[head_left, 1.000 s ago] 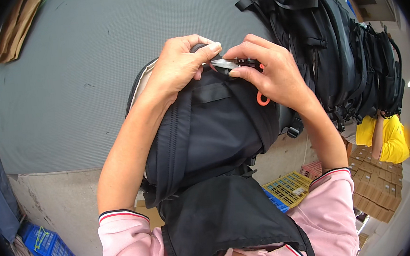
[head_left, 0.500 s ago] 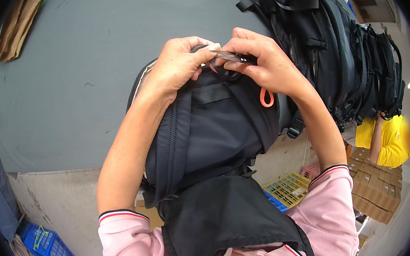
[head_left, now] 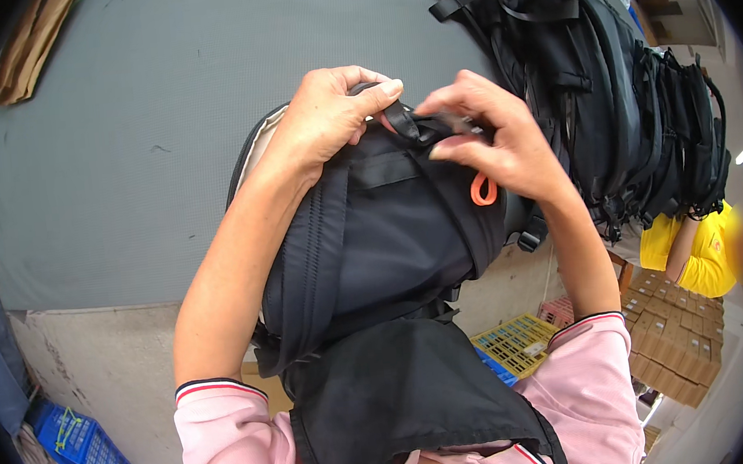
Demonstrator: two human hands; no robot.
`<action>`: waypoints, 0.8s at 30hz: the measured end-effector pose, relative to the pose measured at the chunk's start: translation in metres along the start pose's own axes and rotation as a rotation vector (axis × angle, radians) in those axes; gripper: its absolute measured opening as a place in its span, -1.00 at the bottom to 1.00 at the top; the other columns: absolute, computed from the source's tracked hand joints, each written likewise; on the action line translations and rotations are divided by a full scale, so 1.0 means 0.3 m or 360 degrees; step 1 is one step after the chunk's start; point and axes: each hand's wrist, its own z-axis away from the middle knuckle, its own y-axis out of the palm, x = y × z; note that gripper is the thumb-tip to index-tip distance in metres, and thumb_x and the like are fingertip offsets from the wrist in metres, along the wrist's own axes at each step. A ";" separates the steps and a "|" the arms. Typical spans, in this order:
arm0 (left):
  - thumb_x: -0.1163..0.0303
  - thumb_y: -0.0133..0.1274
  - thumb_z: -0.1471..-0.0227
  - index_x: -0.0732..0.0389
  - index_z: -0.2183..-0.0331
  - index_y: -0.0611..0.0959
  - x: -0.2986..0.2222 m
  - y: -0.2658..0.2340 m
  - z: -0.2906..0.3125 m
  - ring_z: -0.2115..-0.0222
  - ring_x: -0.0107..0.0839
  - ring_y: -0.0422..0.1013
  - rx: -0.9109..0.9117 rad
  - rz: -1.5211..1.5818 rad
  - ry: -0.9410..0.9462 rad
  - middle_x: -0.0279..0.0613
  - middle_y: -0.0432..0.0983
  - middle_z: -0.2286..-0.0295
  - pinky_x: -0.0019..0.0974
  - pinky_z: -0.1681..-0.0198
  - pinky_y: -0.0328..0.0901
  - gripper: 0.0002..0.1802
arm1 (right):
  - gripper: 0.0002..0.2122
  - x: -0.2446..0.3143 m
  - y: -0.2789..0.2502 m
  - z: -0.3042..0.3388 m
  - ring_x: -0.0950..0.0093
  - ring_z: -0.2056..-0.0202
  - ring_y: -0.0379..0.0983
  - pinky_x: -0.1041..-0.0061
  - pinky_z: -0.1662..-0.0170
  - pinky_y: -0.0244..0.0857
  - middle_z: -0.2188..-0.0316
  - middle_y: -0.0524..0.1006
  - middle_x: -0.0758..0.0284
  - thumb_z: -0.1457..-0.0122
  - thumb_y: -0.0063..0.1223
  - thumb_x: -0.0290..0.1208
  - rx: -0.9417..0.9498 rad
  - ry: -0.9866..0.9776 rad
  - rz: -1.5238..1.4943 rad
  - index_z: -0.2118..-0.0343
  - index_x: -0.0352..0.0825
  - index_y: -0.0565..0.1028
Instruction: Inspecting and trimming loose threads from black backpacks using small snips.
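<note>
A black backpack (head_left: 379, 222) lies at the table's near edge, against my body. My left hand (head_left: 326, 117) is closed at its top, pinching a black strap (head_left: 403, 123) between thumb and fingers. Just right of it, my right hand (head_left: 496, 137) holds small dark metal snips (head_left: 461, 123), smeared by motion, so whether the blades are apart is unclear. Below that hand, an orange loop (head_left: 483, 189) hangs against the bag. The pale lining (head_left: 264, 140) shows along the backpack's left rim.
The grey table (head_left: 153, 163) stretches ahead. Several black backpacks (head_left: 588, 80) line the right side. Brown paper (head_left: 30, 45) lies far left. Crates stand below: blue (head_left: 89, 455) at left, yellow (head_left: 518, 343) at right. A person in yellow (head_left: 696, 252) is by stacked cartons (head_left: 677, 338).
My right hand has drawn back slightly to the right and down with the snips, away from my left fingertips, uncovering more of the strap. My left hand keeps its pinch in the same place.
</note>
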 end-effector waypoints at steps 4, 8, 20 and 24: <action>0.21 0.15 -0.01 0.23 0.37 0.63 -0.007 0.003 0.002 0.71 -0.74 0.14 -0.0023 -0.0028 0.0002 -0.42 0.45 0.62 -0.62 0.62 0.02 -0.74 | -0.82 0.009 0.074 -0.015 0.49 0.40 0.48 0.52 0.35 0.31 0.49 0.47 0.34 0.07 0.06 -0.67 -0.0113 0.0049 0.0274 0.36 -0.37 0.43; 0.21 0.13 -0.02 0.26 0.23 0.58 0.028 -0.016 -0.001 0.54 -0.64 0.30 -0.0100 0.0103 0.0045 -0.36 0.47 0.51 -0.58 0.39 0.21 -0.66 | -0.87 -0.043 0.078 -0.042 0.61 0.39 0.48 0.61 0.27 0.33 0.51 0.53 0.31 -0.05 -0.05 -0.63 -0.0368 0.0642 -0.0576 0.31 -0.43 0.43; 0.09 0.24 0.21 0.26 0.01 0.41 0.097 -0.046 -0.040 0.21 -0.15 0.46 -0.0018 -0.1109 0.0058 0.04 0.53 0.28 -0.22 0.09 0.31 -0.25 | -0.51 -0.008 0.135 0.132 0.31 0.41 0.45 0.38 0.39 0.35 0.36 0.40 0.26 0.21 0.37 -0.22 -0.0333 0.0465 0.0441 0.26 -0.35 0.39; 0.25 0.23 0.13 0.29 0.03 0.42 0.091 -0.024 -0.062 0.20 -0.34 0.44 0.0014 -0.1053 -0.0050 -0.03 0.52 0.23 -0.31 0.09 0.30 -0.37 | -0.54 0.002 0.149 0.139 0.24 0.38 0.48 0.31 0.38 0.39 0.30 0.39 0.26 0.16 0.28 -0.29 -0.0272 0.0486 0.0766 0.19 -0.30 0.37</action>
